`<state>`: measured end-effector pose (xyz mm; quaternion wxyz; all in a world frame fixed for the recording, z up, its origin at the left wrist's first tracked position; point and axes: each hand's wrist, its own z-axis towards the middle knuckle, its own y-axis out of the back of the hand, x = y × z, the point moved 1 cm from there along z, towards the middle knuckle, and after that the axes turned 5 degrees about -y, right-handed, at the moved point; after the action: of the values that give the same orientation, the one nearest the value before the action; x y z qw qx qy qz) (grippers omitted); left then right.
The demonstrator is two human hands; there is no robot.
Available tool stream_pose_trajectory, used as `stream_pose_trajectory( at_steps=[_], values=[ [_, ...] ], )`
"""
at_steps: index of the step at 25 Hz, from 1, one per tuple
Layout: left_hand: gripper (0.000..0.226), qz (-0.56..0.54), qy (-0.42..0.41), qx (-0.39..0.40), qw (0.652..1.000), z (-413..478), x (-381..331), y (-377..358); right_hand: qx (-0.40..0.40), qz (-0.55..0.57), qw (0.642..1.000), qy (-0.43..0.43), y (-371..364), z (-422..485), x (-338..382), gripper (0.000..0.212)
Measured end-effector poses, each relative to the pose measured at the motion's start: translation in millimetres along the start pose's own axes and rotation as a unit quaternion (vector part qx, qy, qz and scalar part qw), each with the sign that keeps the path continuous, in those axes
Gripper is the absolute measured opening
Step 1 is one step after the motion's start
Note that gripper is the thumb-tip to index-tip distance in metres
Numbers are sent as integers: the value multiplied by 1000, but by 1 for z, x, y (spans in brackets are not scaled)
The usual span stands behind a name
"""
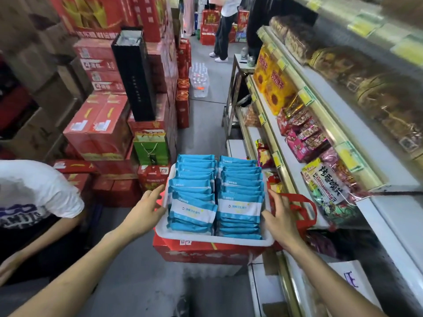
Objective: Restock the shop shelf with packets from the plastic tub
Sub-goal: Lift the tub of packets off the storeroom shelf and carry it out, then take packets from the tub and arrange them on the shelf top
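A white plastic tub (212, 240) sits on a red carton (206, 252) in the aisle, filled with two rows of blue-and-white packets (216, 195). My left hand (146, 210) rests against the tub's left rim, fingers spread. My right hand (282, 216) reaches to the tub's right rim, fingers apart, touching the edge beside the packets. Neither hand holds a packet. The shop shelf (297, 156) runs along the right, stocked with snack bags.
Red cartons (103, 124) and gift bags are stacked at the left. A person in a white shirt (34, 191) sits close at my left. A red bag (302, 211) hangs at the shelf by the tub. Another person (225, 26) stands far down the aisle near bottled water (199, 78).
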<state>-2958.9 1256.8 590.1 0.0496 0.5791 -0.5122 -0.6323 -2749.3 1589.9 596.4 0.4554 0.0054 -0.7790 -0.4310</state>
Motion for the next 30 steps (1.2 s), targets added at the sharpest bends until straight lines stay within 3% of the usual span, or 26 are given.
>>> stream_pose_trajectory(
  at_steps=[2,4,6,11,15,19,22,26,30],
  values=[
    [69,3,-9,-38,999,-15,4,-5,-43,-37,997,56,5,-4,3,55],
    [67,82,-79,-114,987,-32,3,-9,-83,-85,982,150,7,-8,8,45],
    [65,195,-176,-162,951,-41,-10,-10,-74,-111,960,247,6,-11,17,32],
    [69,372,-326,-49,868,-26,-54,-21,-3,-237,898,370,-6,-4,35,21],
    [57,398,-328,8,857,-10,-55,-16,17,-323,868,377,-14,6,40,16],
    [44,411,-357,12,839,-7,-56,-6,41,-306,879,363,-12,11,47,19],
    [37,382,-396,45,834,-3,-54,3,103,-291,883,353,-9,17,48,19],
    [39,322,-414,155,837,10,-56,8,237,-323,868,296,5,24,57,37],
    [40,280,-423,212,835,22,-62,12,284,-323,860,273,13,29,63,47]
  ],
)
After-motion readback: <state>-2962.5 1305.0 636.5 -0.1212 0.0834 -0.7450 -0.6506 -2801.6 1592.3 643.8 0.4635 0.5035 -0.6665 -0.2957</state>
